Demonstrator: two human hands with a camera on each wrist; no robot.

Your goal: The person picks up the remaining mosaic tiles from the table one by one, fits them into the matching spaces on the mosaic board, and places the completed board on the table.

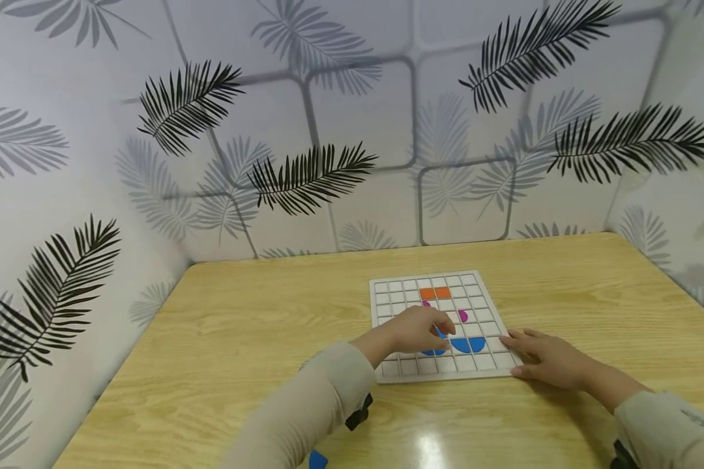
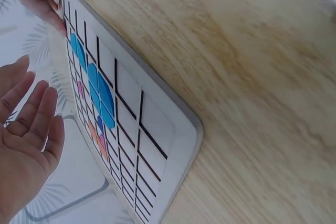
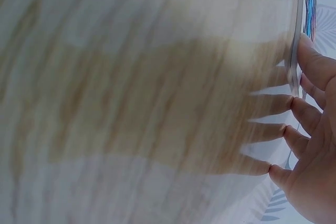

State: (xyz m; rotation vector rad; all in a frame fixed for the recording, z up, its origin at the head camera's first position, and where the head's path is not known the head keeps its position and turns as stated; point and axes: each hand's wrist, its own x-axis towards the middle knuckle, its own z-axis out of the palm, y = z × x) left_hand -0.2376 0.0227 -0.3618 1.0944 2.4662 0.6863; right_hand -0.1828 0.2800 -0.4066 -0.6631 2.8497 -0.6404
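Observation:
A white grid board (image 1: 399,370) lies flat on the table. Two orange squares (image 1: 435,293) sit side by side in its far part, with magenta half-round pieces (image 1: 463,316) nearer. Blue rounded pieces (image 1: 477,344) lie in the nearer rows, partly hidden in the head view by my left hand (image 1: 418,329). That hand hovers over the board; its fingers look loosely bent and hold nothing in the left wrist view. At the board's right edge, my right hand (image 1: 554,360) touches the rim with spread fingers, some fingertips (image 3: 278,174) resting on the table.
A blue piece (image 1: 317,460) lies on the wooden table (image 1: 258,326) near its front, beside my left sleeve. Behind the table stands a wall (image 1: 364,215) with a leaf pattern.

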